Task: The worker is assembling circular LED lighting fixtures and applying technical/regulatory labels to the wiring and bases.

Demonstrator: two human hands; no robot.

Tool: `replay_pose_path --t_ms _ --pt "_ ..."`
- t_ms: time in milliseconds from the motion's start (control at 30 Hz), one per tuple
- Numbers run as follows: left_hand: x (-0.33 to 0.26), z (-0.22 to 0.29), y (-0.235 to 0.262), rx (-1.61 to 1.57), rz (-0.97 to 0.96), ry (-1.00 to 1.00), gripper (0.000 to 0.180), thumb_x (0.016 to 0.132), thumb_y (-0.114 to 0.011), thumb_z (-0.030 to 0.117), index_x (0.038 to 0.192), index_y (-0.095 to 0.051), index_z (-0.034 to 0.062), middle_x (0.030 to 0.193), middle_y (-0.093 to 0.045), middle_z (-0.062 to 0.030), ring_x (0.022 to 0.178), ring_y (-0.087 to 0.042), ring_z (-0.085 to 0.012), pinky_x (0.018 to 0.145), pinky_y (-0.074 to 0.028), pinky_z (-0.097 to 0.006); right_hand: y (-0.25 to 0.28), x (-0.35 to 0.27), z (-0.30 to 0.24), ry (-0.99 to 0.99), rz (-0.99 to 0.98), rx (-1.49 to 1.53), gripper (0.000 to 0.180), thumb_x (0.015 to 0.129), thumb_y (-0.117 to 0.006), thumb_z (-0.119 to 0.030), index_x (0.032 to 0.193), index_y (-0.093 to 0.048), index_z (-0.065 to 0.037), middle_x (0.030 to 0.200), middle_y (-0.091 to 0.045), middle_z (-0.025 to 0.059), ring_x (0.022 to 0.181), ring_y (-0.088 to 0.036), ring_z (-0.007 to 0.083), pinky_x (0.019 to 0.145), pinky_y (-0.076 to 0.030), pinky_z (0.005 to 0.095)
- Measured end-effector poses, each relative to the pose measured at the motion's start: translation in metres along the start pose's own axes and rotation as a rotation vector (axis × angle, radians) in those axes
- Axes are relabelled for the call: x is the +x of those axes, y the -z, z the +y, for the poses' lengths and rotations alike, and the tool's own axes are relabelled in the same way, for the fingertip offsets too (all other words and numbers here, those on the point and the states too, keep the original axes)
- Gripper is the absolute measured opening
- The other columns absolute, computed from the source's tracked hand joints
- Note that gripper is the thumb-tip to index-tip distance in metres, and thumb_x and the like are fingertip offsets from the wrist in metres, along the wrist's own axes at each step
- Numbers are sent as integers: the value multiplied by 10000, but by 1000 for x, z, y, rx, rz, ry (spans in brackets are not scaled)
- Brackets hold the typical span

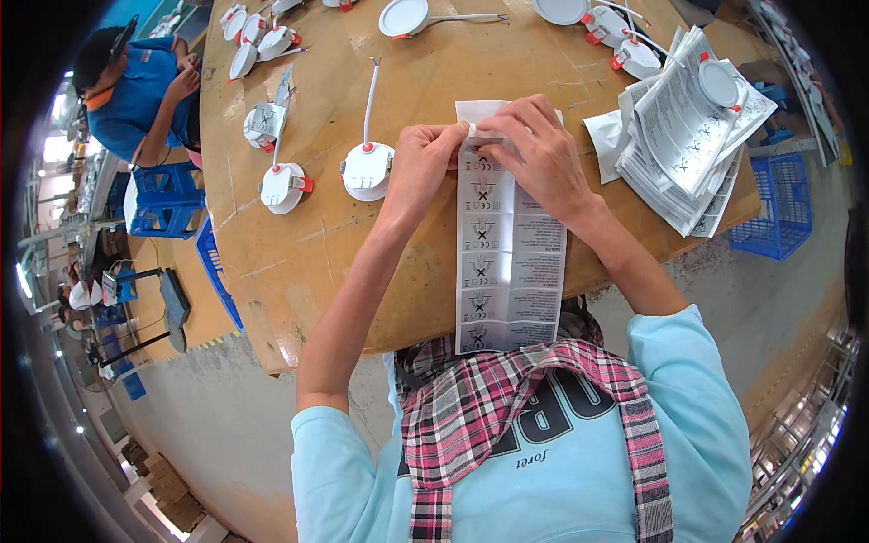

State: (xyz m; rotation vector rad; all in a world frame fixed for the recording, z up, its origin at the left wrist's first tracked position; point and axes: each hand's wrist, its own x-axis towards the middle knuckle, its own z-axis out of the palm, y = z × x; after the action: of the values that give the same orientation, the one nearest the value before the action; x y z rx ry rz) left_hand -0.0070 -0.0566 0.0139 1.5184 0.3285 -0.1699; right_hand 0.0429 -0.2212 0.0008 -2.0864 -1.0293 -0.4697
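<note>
A long strip of printed silver-grey labels [512, 262] lies in front of me, its near end hanging over the table edge. My left hand [420, 167] is closed at the strip's far left edge, thumb and fingers pinched together. From the right, my right hand [541, 152] bends over the same end with its fingertips closed on it. A small white bit [473, 133] shows between the two hands; its kind is unclear. Just left of my left hand rests a round white downlight [367, 172] with a cable. Another downlight [283, 188] with red clips sits farther left.
At the right stands a thick stack of label sheets [674, 136] with a downlight [718, 83] on top. Several more downlights line the table's [344, 299] far side. Beyond the table are a blue crate [774, 206], a blue stool [167, 201] and a seated person [136, 95].
</note>
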Motion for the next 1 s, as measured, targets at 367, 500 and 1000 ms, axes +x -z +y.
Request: replay_pose_path --t_ms 367,500,1000 --pt "15 -6 -1 339 163 -106 312 886 -509 216 753 -643 -32 636 -618 -99 542 -558 -152 540 -438 -331 12 2 8 169 19 85 165 684 -732 -68 802 -617 -69 886 -574 6 890 -523 215 777 -463 332" --pt "20 -6 -11 792 395 -284 336 901 -507 250 742 -583 -36 649 -604 -147 579 -561 -270 573 -404 -397 32 4 14 158 97 266 156 716 -710 -29 828 -607 -61 880 -603 43 888 -532 241 808 -445 337" --pt "25 3 -31 825 505 -626 357 885 -569 266 1019 -580 -65 1042 -576 -211 954 -552 -350 818 -431 -415 111 10 -4 -106 297 673 84 900 -585 -88 947 -565 -20 954 -590 64 1000 -558 192 991 -395 402"
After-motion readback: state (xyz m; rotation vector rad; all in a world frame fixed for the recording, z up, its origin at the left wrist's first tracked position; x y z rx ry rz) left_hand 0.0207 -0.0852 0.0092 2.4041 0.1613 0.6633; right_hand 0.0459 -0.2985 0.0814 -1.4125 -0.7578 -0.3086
